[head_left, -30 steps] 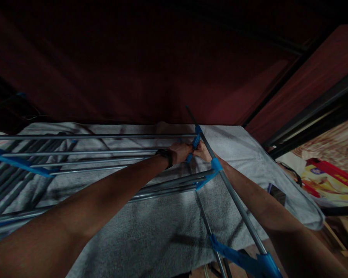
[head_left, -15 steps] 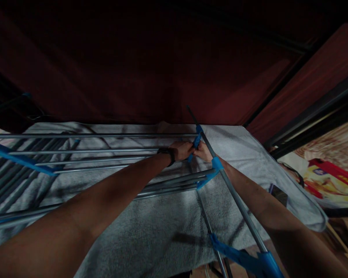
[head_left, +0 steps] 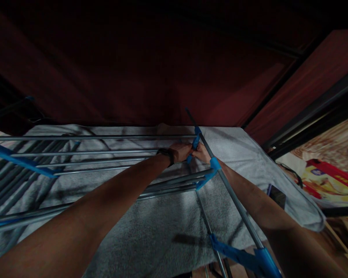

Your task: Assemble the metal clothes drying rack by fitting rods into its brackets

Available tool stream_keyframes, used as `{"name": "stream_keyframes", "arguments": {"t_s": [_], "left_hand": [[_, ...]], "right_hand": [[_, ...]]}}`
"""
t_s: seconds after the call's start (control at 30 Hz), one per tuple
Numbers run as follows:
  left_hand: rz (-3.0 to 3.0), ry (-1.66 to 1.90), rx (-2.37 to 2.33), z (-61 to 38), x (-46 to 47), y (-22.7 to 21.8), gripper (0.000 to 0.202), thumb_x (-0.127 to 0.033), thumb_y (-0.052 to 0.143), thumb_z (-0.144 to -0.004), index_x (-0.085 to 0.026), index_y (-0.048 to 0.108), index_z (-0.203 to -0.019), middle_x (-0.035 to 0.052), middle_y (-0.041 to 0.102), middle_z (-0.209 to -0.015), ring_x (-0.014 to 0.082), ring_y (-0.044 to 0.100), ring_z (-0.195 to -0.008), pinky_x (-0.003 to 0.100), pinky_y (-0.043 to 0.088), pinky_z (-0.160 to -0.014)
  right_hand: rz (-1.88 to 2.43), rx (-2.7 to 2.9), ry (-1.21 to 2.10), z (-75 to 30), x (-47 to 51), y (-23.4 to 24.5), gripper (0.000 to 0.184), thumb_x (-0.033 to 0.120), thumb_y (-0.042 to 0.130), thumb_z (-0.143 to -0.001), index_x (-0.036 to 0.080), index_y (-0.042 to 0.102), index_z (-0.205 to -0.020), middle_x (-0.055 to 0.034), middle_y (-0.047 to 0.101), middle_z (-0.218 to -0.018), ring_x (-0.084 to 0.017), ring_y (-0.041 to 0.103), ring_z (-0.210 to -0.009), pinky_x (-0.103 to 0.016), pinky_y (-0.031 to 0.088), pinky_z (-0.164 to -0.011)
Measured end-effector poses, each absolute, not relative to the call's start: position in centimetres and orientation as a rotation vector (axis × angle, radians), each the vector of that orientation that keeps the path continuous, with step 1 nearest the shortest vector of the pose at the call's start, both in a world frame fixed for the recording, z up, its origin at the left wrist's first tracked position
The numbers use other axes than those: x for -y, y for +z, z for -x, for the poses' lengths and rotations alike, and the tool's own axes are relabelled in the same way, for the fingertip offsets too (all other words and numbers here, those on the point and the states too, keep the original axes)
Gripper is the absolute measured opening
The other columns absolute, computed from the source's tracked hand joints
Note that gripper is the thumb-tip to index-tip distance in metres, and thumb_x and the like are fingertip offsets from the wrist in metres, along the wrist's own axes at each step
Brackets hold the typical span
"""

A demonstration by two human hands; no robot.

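Note:
A drying rack of grey metal tubes and blue plastic joints lies over a light grey cloth. My left hand [head_left: 180, 151], with a black band at the wrist, is closed around a tube end at the far blue bracket [head_left: 196, 142]. From the other side, my right hand [head_left: 202, 153] pinches the same bracket, its forearm passing behind the slanted upright tube [head_left: 237, 202]. My fingertips and the tube's exact seat are partly hidden. Nearer me, a second blue bracket [head_left: 207, 180] holds several tubes. A large blue joint [head_left: 243, 256] sits at the bottom.
The grey cloth [head_left: 150, 235] covers the surface beneath the rack. More tubes [head_left: 26, 177] are stacked at left. A phone-like dark object [head_left: 277, 196] lies by my right forearm. At right is a red and yellow package [head_left: 330, 183]; a dark red panel [head_left: 150, 85] rises behind.
Both hands stay at the far blue bracket with almost the same grip. The whole view has shifted slightly; the rack looks unchanged.

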State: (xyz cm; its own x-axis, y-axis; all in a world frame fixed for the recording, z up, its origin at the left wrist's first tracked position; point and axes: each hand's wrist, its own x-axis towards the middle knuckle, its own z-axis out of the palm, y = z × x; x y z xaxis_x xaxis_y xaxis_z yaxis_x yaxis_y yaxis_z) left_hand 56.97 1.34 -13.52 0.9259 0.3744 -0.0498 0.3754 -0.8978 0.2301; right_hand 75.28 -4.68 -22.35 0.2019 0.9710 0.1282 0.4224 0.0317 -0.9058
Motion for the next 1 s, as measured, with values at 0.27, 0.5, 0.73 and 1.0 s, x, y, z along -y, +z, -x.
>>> {"name": "stream_keyframes", "arguments": {"t_s": [0.27, 0.5, 0.73, 1.0], "left_hand": [[-2.821, 0.040, -0.511, -57.2, -2.2, -13.9, 0.035, -0.033, 0.039, -0.104, -0.021, 0.070, -0.112, 0.0085, 0.075, -0.114, 0.0231, 0.070, -0.106, 0.030, 0.051, -0.089], [-2.816, 0.060, -0.534, -57.4, -2.7, -14.3, 0.033, -0.033, 0.042, -0.102, -0.020, 0.070, -0.112, 0.0106, 0.075, -0.114, 0.0239, 0.070, -0.105, 0.031, 0.052, -0.089], [-2.784, 0.082, -0.561, -57.6, -2.8, -14.7, 0.036, -0.033, 0.039, -0.102, -0.020, 0.071, -0.115, 0.0100, 0.074, -0.119, 0.0248, 0.068, -0.108, 0.035, 0.053, -0.095], [-2.730, 0.083, -0.563, -58.1, -3.4, -15.1, 0.033, -0.034, 0.043, -0.101, -0.022, 0.072, -0.108, 0.0089, 0.075, -0.115, 0.0246, 0.069, -0.108, 0.034, 0.053, -0.093]], "right_hand": [[1.531, 1.319, 0.758, -74.9, 4.7, -22.2, 0.031, 0.042, 0.077, -0.075, 0.023, 0.052, -0.077, 0.0021, 0.056, -0.066, -0.014, 0.054, -0.064, -0.027, 0.047, -0.056], [1.529, 1.223, 0.826, -74.5, 4.8, -22.0, 0.033, 0.040, 0.081, -0.070, 0.023, 0.055, -0.081, 0.0028, 0.060, -0.069, -0.014, 0.059, -0.066, -0.026, 0.053, -0.057], [1.567, 1.260, 0.741, -74.3, 5.3, -21.4, 0.023, 0.031, 0.074, -0.071, 0.023, 0.052, -0.075, 0.0026, 0.057, -0.065, -0.015, 0.057, -0.065, -0.025, 0.049, -0.056], [1.551, 1.290, 0.742, -74.2, 5.5, -21.2, 0.018, 0.028, 0.068, -0.072, 0.023, 0.052, -0.076, 0.0022, 0.056, -0.065, -0.015, 0.056, -0.065, -0.026, 0.048, -0.057]]}}
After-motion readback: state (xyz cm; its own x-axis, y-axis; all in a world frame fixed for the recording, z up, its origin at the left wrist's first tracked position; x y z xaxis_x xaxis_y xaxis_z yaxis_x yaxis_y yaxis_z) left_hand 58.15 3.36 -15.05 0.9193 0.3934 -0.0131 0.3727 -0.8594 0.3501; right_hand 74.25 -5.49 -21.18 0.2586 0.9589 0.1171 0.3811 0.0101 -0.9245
